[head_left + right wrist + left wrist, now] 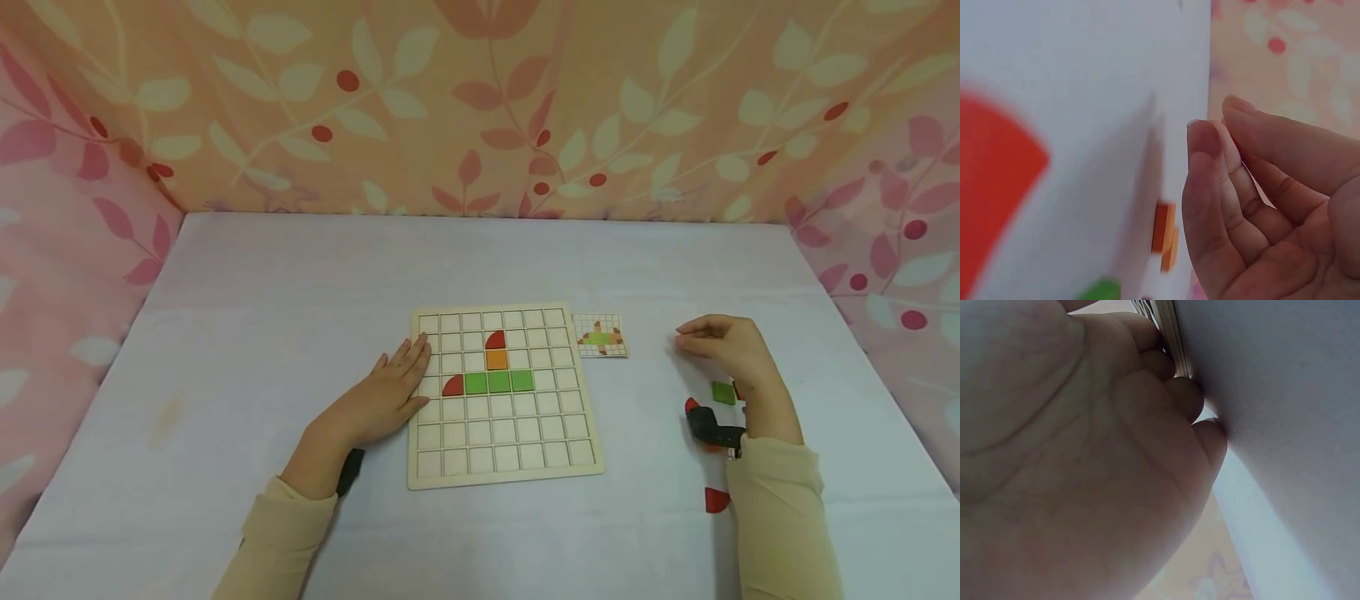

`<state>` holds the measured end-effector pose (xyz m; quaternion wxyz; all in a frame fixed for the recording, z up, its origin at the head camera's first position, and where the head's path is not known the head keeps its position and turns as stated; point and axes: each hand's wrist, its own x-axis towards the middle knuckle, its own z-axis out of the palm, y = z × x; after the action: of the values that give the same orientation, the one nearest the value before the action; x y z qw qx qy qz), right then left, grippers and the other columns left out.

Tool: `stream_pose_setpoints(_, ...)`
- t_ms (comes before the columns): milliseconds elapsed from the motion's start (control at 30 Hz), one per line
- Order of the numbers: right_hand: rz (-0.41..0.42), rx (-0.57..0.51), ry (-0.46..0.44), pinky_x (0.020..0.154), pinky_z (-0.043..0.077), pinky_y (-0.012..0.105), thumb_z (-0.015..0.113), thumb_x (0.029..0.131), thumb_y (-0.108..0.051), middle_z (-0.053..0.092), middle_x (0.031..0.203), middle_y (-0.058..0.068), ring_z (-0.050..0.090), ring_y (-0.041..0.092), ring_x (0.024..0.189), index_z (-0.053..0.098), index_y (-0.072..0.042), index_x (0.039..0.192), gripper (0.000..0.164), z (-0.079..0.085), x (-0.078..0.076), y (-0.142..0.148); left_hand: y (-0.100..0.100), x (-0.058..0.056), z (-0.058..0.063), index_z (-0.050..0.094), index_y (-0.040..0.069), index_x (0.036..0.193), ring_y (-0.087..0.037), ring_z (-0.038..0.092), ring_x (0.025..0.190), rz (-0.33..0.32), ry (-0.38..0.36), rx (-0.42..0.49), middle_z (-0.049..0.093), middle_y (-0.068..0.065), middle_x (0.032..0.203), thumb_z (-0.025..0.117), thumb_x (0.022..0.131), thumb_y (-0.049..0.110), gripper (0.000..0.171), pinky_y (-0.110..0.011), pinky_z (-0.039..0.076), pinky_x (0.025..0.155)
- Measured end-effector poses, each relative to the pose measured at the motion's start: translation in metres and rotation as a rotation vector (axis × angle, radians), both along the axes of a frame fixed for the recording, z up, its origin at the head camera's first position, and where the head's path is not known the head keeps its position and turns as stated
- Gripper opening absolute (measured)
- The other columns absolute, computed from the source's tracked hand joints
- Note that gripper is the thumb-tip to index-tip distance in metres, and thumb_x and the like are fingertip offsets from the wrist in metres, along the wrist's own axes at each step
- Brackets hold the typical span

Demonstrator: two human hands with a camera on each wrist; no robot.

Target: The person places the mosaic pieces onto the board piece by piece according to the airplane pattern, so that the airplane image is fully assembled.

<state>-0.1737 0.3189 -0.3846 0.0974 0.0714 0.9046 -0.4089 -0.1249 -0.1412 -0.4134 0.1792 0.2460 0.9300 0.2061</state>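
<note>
The white surface point(247, 267) carries everything, giving the gridded board point(503, 431) a flat base near the middle, between the two hands. The left hand point(386, 398) lies spread along the board's left edge, fingertips over the rim, probably to keep it from sliding. The right hand point(731, 346) is raised on the other side, fingers bent toward the thumb and tips close together; no piece shows between them, though I cannot tell whether a thin one is hidden. Just beside the board's upper right edge lies a small picture card point(600, 336), likely put there so its gridded design can be compared at a glance. On the board, each piece sits in its own cell, which keeps the rows straight: a red wedge point(496, 340) above an orange square point(497, 360), and below that three green squares point(498, 382) with another red wedge point(453, 385) at their left end. Loose pieces point(723, 392) lie near the right wrist, seemingly for easy reach.
</note>
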Motion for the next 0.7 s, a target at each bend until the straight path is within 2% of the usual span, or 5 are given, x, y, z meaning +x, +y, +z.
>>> stream_pose_setpoints(100, -0.049, -0.001, -0.009, 0.083, 0.041, 0.021, 0.070, 0.086, -0.028, 0.061, 0.118, 0.010, 0.053, -0.011, 0.081, 0.061, 0.008, 0.115, 0.047, -0.003, 0.001, 0.018, 0.000, 0.001, 0.000, 0.011, -0.004, 0.149, -0.032, 0.000, 0.143, -0.001, 0.003, 0.003, 0.000, -0.015, 0.157, 0.049, 0.099, 0.023, 0.068, -0.053, 0.008, 0.112)
stream_pose_setpoints(200, -0.079, 0.018, -0.012, 0.068, 0.045, 0.014, 0.071, 0.085, -0.030, 0.066, 0.098, -0.009, 0.055, -0.008, 0.076, 0.063, 0.007, 0.112, 0.046, -0.007, -0.001, 0.033, -0.001, 0.001, 0.001, 0.011, -0.004, 0.149, -0.032, 0.000, 0.143, 0.002, -0.003, 0.012, 0.000, -0.015, 0.157, 0.049, 0.099, 0.022, 0.068, -0.053, 0.008, 0.112)
stream_pose_setpoints(300, -0.104, 0.016, -0.019, 0.062, 0.047, 0.016, 0.071, 0.085, -0.030, 0.061, 0.075, -0.023, 0.057, -0.003, 0.069, 0.063, 0.006, 0.109, 0.043, -0.009, -0.003, 0.042, -0.002, 0.001, 0.001, 0.011, -0.004, 0.149, -0.032, 0.000, 0.143, 0.005, -0.004, 0.019, 0.000, -0.015, 0.157, 0.049, 0.099, 0.022, 0.068, -0.053, 0.007, 0.112)
stream_pose_setpoints(533, -0.186, -0.021, -0.088, 0.063, 0.047, 0.020, 0.070, 0.086, -0.033, 0.058, 0.073, -0.024, 0.059, 0.001, 0.069, 0.065, -0.005, 0.108, 0.036, -0.014, -0.011, 0.051, -0.004, 0.000, 0.000, 0.011, -0.004, 0.149, -0.032, 0.000, 0.143, 0.002, 0.005, 0.019, -0.001, -0.015, 0.157, 0.048, 0.099, 0.022, 0.068, -0.053, 0.007, 0.112)
stream_pose_setpoints(700, -0.179, 0.030, -0.103, 0.063, 0.045, 0.022, 0.070, 0.086, -0.032, 0.054, 0.078, -0.023, 0.054, 0.008, 0.076, 0.058, 0.002, 0.120, 0.050, -0.016, -0.012, 0.053, -0.003, 0.000, -0.001, 0.010, -0.004, 0.149, -0.032, 0.000, 0.143, 0.007, -0.002, 0.018, -0.001, -0.015, 0.157, 0.048, 0.099, 0.023, 0.068, -0.053, 0.007, 0.112)
